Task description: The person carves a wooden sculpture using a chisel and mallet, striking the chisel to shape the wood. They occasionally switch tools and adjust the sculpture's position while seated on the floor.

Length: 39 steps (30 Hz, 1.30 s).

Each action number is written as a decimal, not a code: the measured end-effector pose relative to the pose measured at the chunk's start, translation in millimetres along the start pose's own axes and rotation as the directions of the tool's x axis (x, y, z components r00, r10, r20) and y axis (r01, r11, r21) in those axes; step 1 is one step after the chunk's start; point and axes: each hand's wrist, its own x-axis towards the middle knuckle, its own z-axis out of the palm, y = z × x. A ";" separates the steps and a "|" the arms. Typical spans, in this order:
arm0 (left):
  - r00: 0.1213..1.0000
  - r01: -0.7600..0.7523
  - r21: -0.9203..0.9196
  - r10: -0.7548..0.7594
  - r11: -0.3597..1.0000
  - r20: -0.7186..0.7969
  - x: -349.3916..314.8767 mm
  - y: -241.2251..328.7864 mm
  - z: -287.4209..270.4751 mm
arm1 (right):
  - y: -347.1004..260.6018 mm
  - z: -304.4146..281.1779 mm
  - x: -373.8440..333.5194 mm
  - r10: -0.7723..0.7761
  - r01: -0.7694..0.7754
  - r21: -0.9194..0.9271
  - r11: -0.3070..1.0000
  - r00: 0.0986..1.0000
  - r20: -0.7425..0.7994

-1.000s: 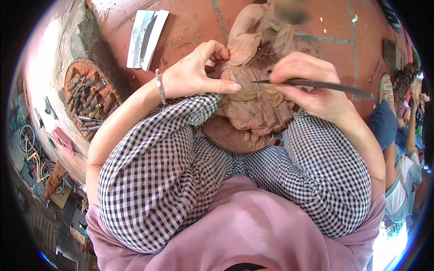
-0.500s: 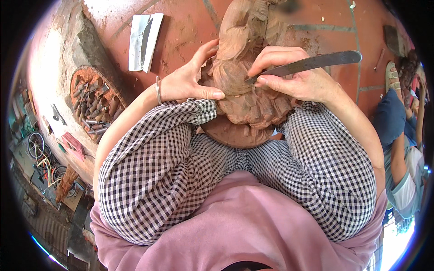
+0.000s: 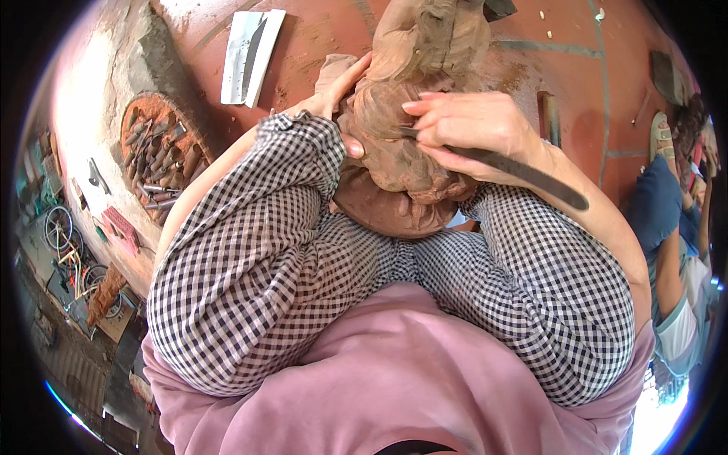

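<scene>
Between my knees stands a brown wooden carving point(image 3: 390, 129) with a round base point(image 3: 394, 212) and deeply cut folds. My left hand point(image 3: 341, 106) grips its left side, thumb in front and fingers along the far edge; my checked trouser knee hides part of that hand. In my right hand point(image 3: 485, 129) is a long, flat, dark metal carving knife point(image 3: 531, 174) with a rounded rear end, pinched near its tip. The tip meets the middle of the carving's surface, and the rear end slants down over my right forearm.
On the red tiled floor lies a white paper point(image 3: 252, 57) with a dark blade on it. A round container of carving tools point(image 3: 163, 155) sits to the left. A dark block point(image 3: 550, 117) lies beyond my right hand. At the right edge is another person's leg point(image 3: 667, 265).
My right hand has turned, and the knife's rear end has swung from the upper right to the lower right. The carving has tilted slightly. My left knee covers more of my left hand and wrist.
</scene>
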 end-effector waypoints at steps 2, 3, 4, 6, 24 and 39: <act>1.000 -0.011 -0.027 0.011 1.000 -0.016 -3.2 -16.1 -4.0 | 2.9 6.7 -2.5 0.000 0.000 -0.002 1.000 1.000 -0.001; 1.000 -0.012 -0.043 0.012 0.999 0.001 1.0 -21.6 -5.7 | 1.8 7.5 -1.3 0.003 -0.003 -0.029 1.000 1.000 -0.016; 1.000 -0.007 -0.058 0.008 0.998 0.016 4.2 -26.4 -8.4 | 0.1 8.2 1.7 0.004 -0.006 -0.056 0.998 1.000 -0.029; 1.000 0.007 -0.078 -0.005 0.997 0.030 5.3 -34.3 -10.2 | 2.4 13.5 8.8 -0.014 0.010 -0.072 0.997 0.998 -0.057; 0.976 0.211 -0.263 -0.216 0.941 0.010 -6.4 -11.8 -1.7 | -5.2 9.8 38.4 -0.097 0.094 -0.122 0.988 0.995 -0.022; 0.961 0.267 -0.128 -0.274 0.955 -0.038 -8.2 -6.6 -3.1 | 15.0 -24.7 71.0 0.006 -0.036 0.077 0.996 0.933 0.359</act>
